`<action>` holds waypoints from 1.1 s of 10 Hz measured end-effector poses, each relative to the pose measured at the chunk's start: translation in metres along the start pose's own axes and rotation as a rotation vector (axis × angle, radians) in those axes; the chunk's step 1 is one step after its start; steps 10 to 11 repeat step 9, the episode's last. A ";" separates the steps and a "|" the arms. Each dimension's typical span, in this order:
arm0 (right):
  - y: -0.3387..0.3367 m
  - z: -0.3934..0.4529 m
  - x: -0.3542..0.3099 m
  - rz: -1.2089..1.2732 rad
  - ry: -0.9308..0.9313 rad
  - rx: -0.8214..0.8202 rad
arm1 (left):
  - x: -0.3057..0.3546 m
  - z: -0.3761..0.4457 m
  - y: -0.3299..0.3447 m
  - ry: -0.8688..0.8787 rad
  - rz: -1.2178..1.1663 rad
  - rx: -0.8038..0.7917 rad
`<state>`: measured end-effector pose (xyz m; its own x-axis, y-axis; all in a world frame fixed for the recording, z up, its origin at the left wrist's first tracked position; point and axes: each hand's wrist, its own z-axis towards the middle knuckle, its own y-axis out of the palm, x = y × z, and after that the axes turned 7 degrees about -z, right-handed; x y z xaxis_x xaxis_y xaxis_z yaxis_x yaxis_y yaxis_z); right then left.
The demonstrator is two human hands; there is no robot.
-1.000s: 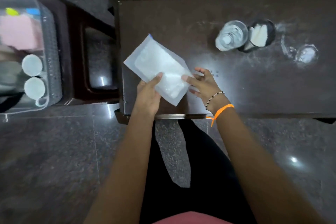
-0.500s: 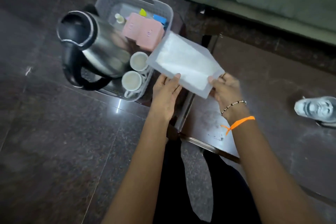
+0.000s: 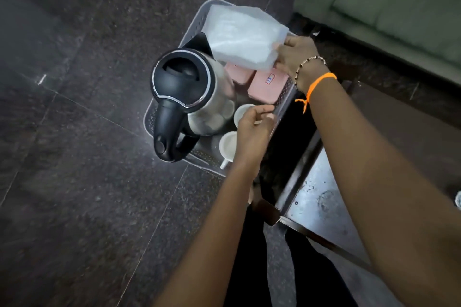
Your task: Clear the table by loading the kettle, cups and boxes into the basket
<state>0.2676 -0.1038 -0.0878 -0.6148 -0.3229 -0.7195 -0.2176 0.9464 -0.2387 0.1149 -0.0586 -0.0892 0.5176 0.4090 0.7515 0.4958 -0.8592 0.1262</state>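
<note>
The grey plastic basket (image 3: 163,117) sits on a dark stool left of the table. Inside it stands a steel kettle (image 3: 199,99) with a black lid and handle, two white cups (image 3: 228,146) near its front corner, and two pink boxes (image 3: 265,87) behind them. My right hand (image 3: 295,56) grips a white plastic pouch (image 3: 243,37) by its edge and holds it over the back of the basket, above the pink boxes. My left hand (image 3: 253,129) hovers over the cups at the basket's right rim, fingers loosely curled, holding nothing.
The dark table (image 3: 321,202) corner lies at the lower right, smeared with white marks. A green sofa (image 3: 389,0) fills the upper right. Dark stone floor (image 3: 74,157) spreads to the left of the basket.
The pouch has travelled from the table to above the basket. My left hand let go of it and dropped toward the cups; only my right hand holds it now.
</note>
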 end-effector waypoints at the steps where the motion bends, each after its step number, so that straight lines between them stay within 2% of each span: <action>1: 0.005 0.018 -0.006 -0.268 -0.018 0.046 | 0.003 0.009 0.004 0.023 0.028 0.023; 2: 0.004 0.019 -0.005 -0.426 -0.070 0.193 | 0.005 0.013 0.006 0.027 0.031 0.032; 3: 0.010 0.015 -0.005 -0.496 -0.181 0.203 | 0.004 0.016 0.007 0.031 0.050 0.032; 4: 0.015 0.016 -0.007 -0.708 -0.284 0.178 | 0.004 0.020 0.007 0.021 0.045 0.041; 5: 0.018 0.017 -0.008 -0.799 -0.336 0.155 | 0.003 0.023 0.006 0.012 0.052 0.043; 6: 0.014 0.016 -0.003 -0.784 -0.372 0.223 | 0.003 0.025 0.005 0.014 0.048 0.052; 9: -0.048 -0.051 0.065 -0.345 -0.282 0.312 | -0.005 0.016 0.016 0.049 0.077 0.037; 11: -0.048 -0.051 0.065 -0.345 -0.282 0.312 | -0.005 0.016 0.016 0.049 0.077 0.037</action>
